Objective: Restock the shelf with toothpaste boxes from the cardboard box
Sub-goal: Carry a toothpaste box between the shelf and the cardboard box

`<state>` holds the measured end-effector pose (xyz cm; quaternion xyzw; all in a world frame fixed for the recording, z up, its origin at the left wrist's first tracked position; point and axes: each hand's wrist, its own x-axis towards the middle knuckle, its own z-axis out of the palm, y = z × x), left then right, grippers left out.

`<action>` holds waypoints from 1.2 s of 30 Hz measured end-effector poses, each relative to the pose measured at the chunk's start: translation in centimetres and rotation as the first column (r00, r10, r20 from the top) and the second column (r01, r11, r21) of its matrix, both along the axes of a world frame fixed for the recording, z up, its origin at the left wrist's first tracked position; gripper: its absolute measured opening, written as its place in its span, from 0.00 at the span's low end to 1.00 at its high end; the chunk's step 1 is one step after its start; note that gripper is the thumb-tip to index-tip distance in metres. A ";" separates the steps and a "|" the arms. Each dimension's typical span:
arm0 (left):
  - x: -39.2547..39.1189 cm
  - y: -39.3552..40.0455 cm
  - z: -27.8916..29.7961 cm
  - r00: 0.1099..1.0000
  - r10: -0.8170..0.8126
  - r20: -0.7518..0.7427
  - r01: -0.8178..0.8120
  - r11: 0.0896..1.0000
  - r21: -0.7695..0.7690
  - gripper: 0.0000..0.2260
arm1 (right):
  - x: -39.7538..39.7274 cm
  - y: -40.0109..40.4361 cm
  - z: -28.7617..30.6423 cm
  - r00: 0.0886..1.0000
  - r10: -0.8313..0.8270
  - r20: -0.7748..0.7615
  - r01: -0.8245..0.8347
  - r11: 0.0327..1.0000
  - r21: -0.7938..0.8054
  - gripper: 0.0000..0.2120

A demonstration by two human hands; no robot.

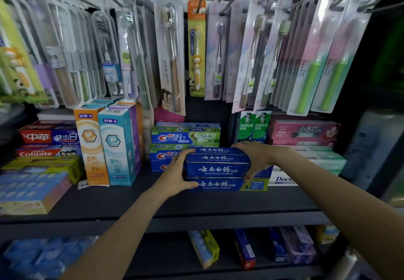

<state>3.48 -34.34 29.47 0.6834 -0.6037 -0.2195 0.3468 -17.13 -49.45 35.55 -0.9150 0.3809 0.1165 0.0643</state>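
Observation:
A stack of blue toothpaste boxes (216, 169) with white script stands on the dark shelf (131, 201), in front of the Crest boxes (185, 137). My left hand (177, 174) grips the stack's left end, thumb under the lower box and fingers curled over the upper ones. My right hand (255, 159) grips the right end, fingers curled over the top and down the side. The bottom box of the stack rests on the shelf. The cardboard box is out of view.
Upright orange and teal boxes (105, 146) stand left of the stack, with Colgate boxes (43, 151) further left. Darlie boxes (253, 126) and pink boxes (303, 131) sit to the right. Packaged toothbrushes (172, 50) hang overhead. A lower shelf (240, 249) holds more boxes.

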 end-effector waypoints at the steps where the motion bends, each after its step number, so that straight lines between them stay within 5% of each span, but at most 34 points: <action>1: 0.1 -0.1 -0.2 1.000 0.000 -0.028 0.000 1.000 -0.003 0.39 | 0.0 0.0 0.2 1.000 -0.004 0.007 0.004 1.000 0.026 0.55; 4: 0.6 -0.2 -0.6 0.993 0.007 -0.115 -0.007 1.000 0.000 0.39 | -0.5 0.9 -0.1 0.997 0.000 0.077 -0.002 1.000 0.026 0.55; 7: 0.8 -0.1 -0.7 0.986 -0.011 -0.164 0.011 1.000 -0.005 0.38 | -3.0 3.5 -1.4 0.932 -0.009 0.363 0.046 0.995 -0.092 0.46; 10: 0.7 -0.2 -0.9 0.981 -0.008 -0.193 0.006 1.000 -0.014 0.38 | -6.0 6.4 -4.4 0.597 -0.101 0.796 0.371 0.915 -0.162 0.22; 11: 0.7 -0.2 -0.9 0.977 -0.001 -0.213 -0.003 1.000 -0.019 0.38 | -6.7 7.2 -5.6 0.471 -0.166 0.866 0.469 0.879 -0.087 0.16; 13: 0.4 -0.2 -0.9 0.966 0.023 -0.258 -0.030 0.999 -0.023 0.39 | -7.4 7.8 -7.5 0.365 -0.302 0.881 0.559 0.827 0.051 0.13; 18: 0.1 0.2 -1.1 0.933 0.075 -0.352 -0.072 0.997 0.022 0.43 | -6.6 7.5 -9.4 0.404 -0.462 0.790 0.504 0.833 0.229 0.16; 22: 0.1 0.7 -1.3 0.932 0.106 -0.347 -0.073 0.992 0.108 0.39 | -5.3 7.9 -9.5 0.317 -0.563 0.763 0.490 0.786 0.377 0.18; 29: 1.6 1.4 -1.1 0.949 0.128 -0.288 -0.086 0.984 0.155 0.41 | -4.9 8.4 -8.8 0.327 -0.596 0.734 0.491 0.770 0.407 0.14; 33: 4.2 2.7 -0.4 0.956 0.115 -0.271 -0.058 0.976 0.211 0.51 | -4.0 8.6 -8.9 0.364 -0.580 0.729 0.380 0.807 0.452 0.29; 36: 5.9 3.8 -0.2 0.959 0.122 -0.255 -0.066 0.974 0.217 0.45 | -2.8 8.5 -7.8 0.335 -0.546 0.768 0.240 0.838 0.491 0.40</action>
